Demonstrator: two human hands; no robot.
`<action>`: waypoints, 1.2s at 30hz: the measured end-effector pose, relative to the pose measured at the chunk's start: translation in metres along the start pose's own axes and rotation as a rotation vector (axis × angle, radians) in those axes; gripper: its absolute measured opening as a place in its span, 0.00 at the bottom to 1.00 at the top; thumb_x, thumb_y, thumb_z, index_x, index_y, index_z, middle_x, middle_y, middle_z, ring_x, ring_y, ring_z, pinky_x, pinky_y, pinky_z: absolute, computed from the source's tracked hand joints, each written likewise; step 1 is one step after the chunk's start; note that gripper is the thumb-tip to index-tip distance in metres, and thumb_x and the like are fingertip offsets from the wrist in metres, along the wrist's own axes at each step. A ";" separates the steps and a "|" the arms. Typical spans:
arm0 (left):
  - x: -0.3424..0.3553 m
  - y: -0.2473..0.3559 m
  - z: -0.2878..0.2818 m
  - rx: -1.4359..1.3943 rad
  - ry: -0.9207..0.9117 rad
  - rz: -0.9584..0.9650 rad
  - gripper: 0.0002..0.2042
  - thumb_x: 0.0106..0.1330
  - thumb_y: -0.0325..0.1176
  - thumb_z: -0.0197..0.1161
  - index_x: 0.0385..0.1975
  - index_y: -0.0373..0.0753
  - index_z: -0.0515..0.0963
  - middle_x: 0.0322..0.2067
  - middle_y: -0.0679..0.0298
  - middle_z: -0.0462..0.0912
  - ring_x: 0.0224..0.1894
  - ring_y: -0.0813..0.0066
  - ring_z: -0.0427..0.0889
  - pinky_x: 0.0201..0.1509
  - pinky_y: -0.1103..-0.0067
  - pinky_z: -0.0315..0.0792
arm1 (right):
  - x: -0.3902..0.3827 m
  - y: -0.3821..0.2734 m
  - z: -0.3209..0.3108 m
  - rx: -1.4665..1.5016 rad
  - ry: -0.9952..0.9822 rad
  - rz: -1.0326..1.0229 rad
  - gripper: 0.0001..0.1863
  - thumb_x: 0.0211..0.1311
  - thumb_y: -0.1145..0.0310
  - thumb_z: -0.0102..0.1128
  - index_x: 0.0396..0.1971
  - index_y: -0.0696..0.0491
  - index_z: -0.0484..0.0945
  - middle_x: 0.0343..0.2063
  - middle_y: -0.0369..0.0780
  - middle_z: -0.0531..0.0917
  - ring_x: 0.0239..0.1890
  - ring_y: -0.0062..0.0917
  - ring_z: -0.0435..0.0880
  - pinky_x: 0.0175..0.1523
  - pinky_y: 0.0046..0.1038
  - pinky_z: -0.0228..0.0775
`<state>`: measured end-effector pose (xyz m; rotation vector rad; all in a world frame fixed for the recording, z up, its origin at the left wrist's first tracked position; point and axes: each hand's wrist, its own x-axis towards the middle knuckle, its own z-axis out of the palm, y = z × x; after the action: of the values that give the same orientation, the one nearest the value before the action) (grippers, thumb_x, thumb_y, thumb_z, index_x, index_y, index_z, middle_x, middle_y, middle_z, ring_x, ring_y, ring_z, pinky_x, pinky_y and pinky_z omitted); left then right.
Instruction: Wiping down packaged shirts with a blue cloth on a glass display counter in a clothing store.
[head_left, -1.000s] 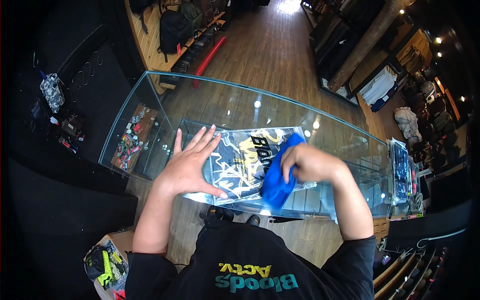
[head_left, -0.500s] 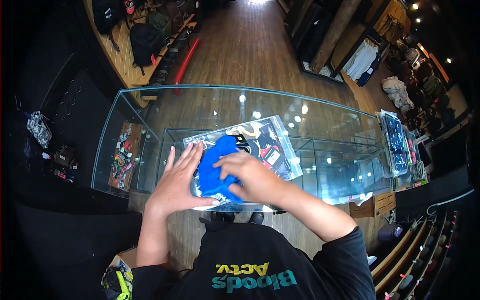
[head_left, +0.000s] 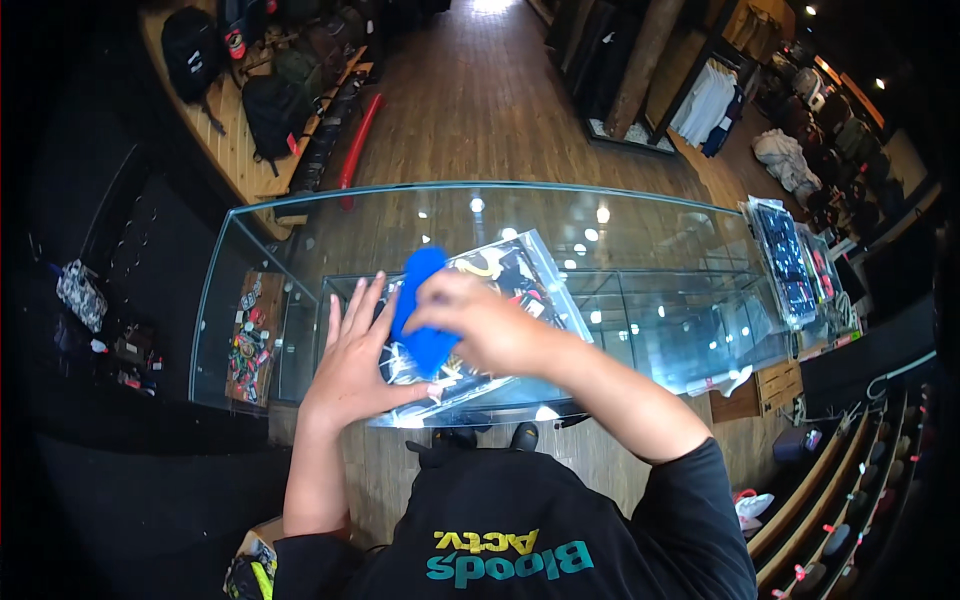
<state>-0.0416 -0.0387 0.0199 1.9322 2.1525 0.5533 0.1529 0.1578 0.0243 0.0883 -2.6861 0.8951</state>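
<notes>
A blue cloth point(head_left: 425, 345) lies bunched on a clear plastic bag point(head_left: 545, 262) that holds a folded dark patterned garment point(head_left: 515, 275). The bag rests on the top of a glass display case point(head_left: 660, 240). My right hand point(head_left: 475, 320), a little blurred, grips the cloth with bent fingers and presses it on the bag. My left hand point(head_left: 355, 365) is open, laid flat with fingers spread over the left edge of the bag, its thumb along the near side. Part of the bag is hidden under the cloth and both hands.
Packaged garments point(head_left: 782, 262) are stacked on the case's right end. Small colourful items point(head_left: 252, 340) sit on a wooden board at its left. Backpacks point(head_left: 275, 115) stand on a wooden shelf at far left. White shirts point(head_left: 708, 105) hang beyond a post point(head_left: 645, 70).
My right hand has slid the blue cloth slightly left and away from me across the bag. My left hand stays spread on the bag's left edge. The view has shifted slightly.
</notes>
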 end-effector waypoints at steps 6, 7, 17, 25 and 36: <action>-0.002 -0.015 0.011 0.091 -0.091 -0.030 0.76 0.45 0.65 0.90 0.91 0.34 0.50 0.91 0.43 0.48 0.93 0.41 0.42 0.93 0.44 0.31 | 0.000 -0.013 0.036 0.018 -0.004 0.037 0.27 0.69 0.54 0.76 0.60 0.54 0.82 0.87 0.65 0.55 0.91 0.67 0.43 0.90 0.62 0.48; 0.001 -0.009 0.006 0.046 -0.106 -0.041 0.77 0.44 0.68 0.90 0.90 0.32 0.52 0.91 0.42 0.48 0.93 0.41 0.43 0.93 0.44 0.31 | 0.000 -0.009 0.042 -0.014 0.018 0.055 0.26 0.73 0.53 0.74 0.58 0.56 0.81 0.86 0.66 0.56 0.91 0.66 0.45 0.90 0.62 0.49; 0.001 -0.005 0.005 0.039 -0.091 -0.088 0.80 0.38 0.77 0.88 0.88 0.30 0.57 0.90 0.41 0.50 0.93 0.43 0.44 0.94 0.47 0.30 | -0.045 0.049 -0.043 -0.475 0.044 0.524 0.39 0.72 0.72 0.60 0.84 0.48 0.69 0.84 0.45 0.71 0.89 0.40 0.64 0.93 0.60 0.43; 0.005 -0.010 0.010 0.042 -0.083 -0.054 0.79 0.40 0.76 0.87 0.88 0.28 0.57 0.90 0.40 0.50 0.93 0.42 0.44 0.93 0.45 0.31 | -0.082 0.053 -0.054 -0.368 0.568 0.467 0.31 0.64 0.83 0.56 0.69 0.57 0.83 0.69 0.55 0.85 0.70 0.54 0.85 0.77 0.49 0.77; 0.003 -0.004 0.007 0.049 -0.093 -0.042 0.78 0.43 0.77 0.86 0.87 0.26 0.57 0.90 0.37 0.49 0.93 0.40 0.41 0.93 0.45 0.28 | -0.126 0.028 -0.044 -0.421 0.364 0.531 0.31 0.62 0.84 0.57 0.66 0.57 0.86 0.73 0.52 0.84 0.80 0.51 0.77 0.85 0.48 0.68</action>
<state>-0.0430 -0.0351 0.0116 1.8930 2.1627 0.3984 0.2799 0.2018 0.0030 -0.8264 -2.5064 0.3909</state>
